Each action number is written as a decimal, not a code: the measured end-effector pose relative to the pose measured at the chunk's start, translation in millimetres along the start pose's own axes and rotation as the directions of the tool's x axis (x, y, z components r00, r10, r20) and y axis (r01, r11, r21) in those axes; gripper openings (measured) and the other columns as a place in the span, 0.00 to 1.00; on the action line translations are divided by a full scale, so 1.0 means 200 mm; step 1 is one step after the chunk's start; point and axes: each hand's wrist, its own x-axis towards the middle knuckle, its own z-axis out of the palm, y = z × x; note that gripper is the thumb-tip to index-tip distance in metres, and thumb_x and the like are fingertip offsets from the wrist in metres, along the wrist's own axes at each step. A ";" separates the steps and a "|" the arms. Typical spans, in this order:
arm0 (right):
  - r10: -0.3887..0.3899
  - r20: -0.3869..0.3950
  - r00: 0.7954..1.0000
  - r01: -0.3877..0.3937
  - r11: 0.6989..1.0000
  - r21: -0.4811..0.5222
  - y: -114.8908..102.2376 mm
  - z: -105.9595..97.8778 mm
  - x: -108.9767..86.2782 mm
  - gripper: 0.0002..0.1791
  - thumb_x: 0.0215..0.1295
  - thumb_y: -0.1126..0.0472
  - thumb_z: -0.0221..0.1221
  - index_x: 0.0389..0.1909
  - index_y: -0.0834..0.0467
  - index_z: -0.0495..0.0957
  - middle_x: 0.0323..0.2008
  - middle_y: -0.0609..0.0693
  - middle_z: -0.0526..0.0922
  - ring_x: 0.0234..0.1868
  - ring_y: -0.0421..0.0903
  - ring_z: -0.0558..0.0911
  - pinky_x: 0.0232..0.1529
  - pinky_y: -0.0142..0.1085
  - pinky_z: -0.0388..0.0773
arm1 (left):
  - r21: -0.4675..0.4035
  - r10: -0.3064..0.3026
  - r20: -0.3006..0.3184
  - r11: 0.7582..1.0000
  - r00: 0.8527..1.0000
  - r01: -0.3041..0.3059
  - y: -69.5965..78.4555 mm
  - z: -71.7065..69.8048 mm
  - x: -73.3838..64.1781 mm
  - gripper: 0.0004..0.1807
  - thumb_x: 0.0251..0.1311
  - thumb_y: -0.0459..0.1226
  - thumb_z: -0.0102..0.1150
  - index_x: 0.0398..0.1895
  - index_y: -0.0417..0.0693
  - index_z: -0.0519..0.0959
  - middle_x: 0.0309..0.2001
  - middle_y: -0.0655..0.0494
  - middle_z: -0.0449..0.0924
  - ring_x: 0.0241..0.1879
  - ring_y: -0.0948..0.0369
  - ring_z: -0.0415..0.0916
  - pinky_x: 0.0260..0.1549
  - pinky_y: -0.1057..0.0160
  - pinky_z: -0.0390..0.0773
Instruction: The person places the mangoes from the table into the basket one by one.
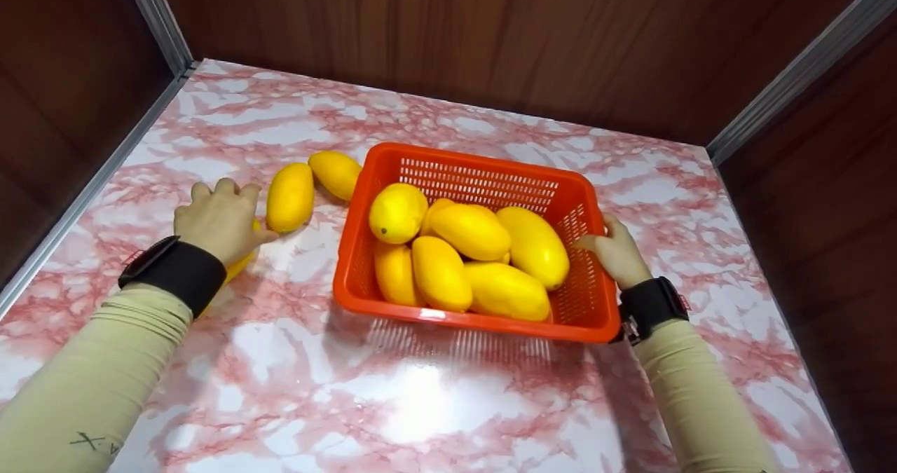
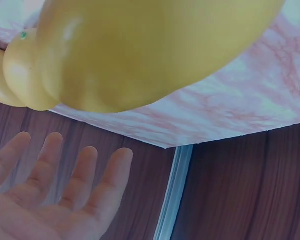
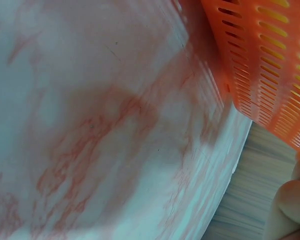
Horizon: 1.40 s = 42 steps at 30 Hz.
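My left hand [image 1: 221, 224] reaches over a yellow mango [image 1: 240, 265] on the table, with the fingers spread and lightly bent. In the left wrist view, the fingers [image 2: 45, 165] stand apart from that large mango [image 2: 150, 50]. My right hand [image 1: 617, 252] grips the right rim of a red-orange plastic basket [image 1: 490, 324], its thumb over the rim and its other fingers mostly hidden outside. Several mangoes [image 1: 440, 273] lie piled in the basket. The right wrist view shows the slotted basket wall [image 3: 290, 136] and part of the hand [image 3: 292, 205].
Two more mangoes lie left of the basket, one upright in view [image 1: 290, 197] and one [image 1: 335, 174] close to the basket's left wall. The pink-and-white marbled table [image 1: 294, 389] is bordered by dark wood-look panels [image 1: 448, 31] at the back and sides.
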 end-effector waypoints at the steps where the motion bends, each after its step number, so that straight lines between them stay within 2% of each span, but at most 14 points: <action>1: 0.000 0.001 1.000 0.000 1.000 -0.001 0.00 0.00 0.00 0.32 0.59 0.70 0.54 0.65 0.71 0.57 0.55 0.72 0.70 0.40 0.54 0.82 0.39 0.44 0.81 | -0.003 -0.004 0.004 1.000 1.000 0.005 -0.01 0.00 0.00 0.42 0.51 0.50 0.69 0.63 0.35 0.67 0.49 0.29 0.67 0.47 0.30 0.62 0.38 0.30 0.69; 6: -0.002 0.002 1.000 0.002 1.000 -0.008 0.01 -0.01 0.01 0.33 0.59 0.70 0.53 0.66 0.70 0.55 0.56 0.72 0.69 0.41 0.54 0.81 0.40 0.44 0.81 | -0.017 -0.020 0.029 1.000 0.999 0.020 -0.04 0.03 -0.02 0.41 0.50 0.49 0.69 0.61 0.33 0.66 0.49 0.28 0.65 0.46 0.29 0.62 0.36 0.31 0.69; 15: -0.005 -0.018 1.000 0.005 1.000 -0.022 0.13 -0.04 0.10 0.32 0.60 0.67 0.53 0.66 0.66 0.57 0.55 0.69 0.70 0.38 0.51 0.82 0.38 0.43 0.81 | -0.053 -0.067 0.077 0.996 0.995 0.071 -0.07 0.08 -0.04 0.44 0.50 0.50 0.69 0.63 0.34 0.63 0.53 0.26 0.62 0.49 0.26 0.59 0.36 0.29 0.68; 24: -0.006 -0.022 1.000 0.005 0.999 -0.034 0.13 -0.03 0.10 0.34 0.59 0.67 0.54 0.68 0.66 0.56 0.56 0.69 0.71 0.39 0.51 0.83 0.38 0.43 0.81 | -0.073 -0.120 0.172 0.988 0.978 0.134 -0.12 0.11 -0.06 0.53 0.50 0.52 0.69 0.69 0.33 0.52 0.55 0.20 0.55 0.48 0.22 0.57 0.35 0.28 0.68; 34: 0.006 -0.025 1.000 -0.007 0.999 -0.035 0.13 -0.04 0.11 0.32 0.60 0.68 0.54 0.66 0.68 0.57 0.57 0.70 0.70 0.39 0.53 0.82 0.38 0.43 0.81 | -0.108 -0.144 0.183 0.980 0.973 0.165 -0.16 0.13 -0.07 0.55 0.48 0.51 0.69 0.68 0.31 0.48 0.49 0.18 0.55 0.43 0.22 0.59 0.35 0.30 0.68; 42: -0.021 -0.026 0.999 0.021 0.999 -0.030 0.13 -0.03 0.10 0.34 0.60 0.68 0.54 0.68 0.66 0.57 0.55 0.69 0.71 0.39 0.52 0.82 0.37 0.42 0.81 | -0.117 -0.160 0.207 0.975 0.965 0.186 -0.18 0.14 -0.08 0.62 0.46 0.53 0.70 0.71 0.32 0.41 0.50 0.16 0.54 0.42 0.21 0.61 0.40 0.28 0.66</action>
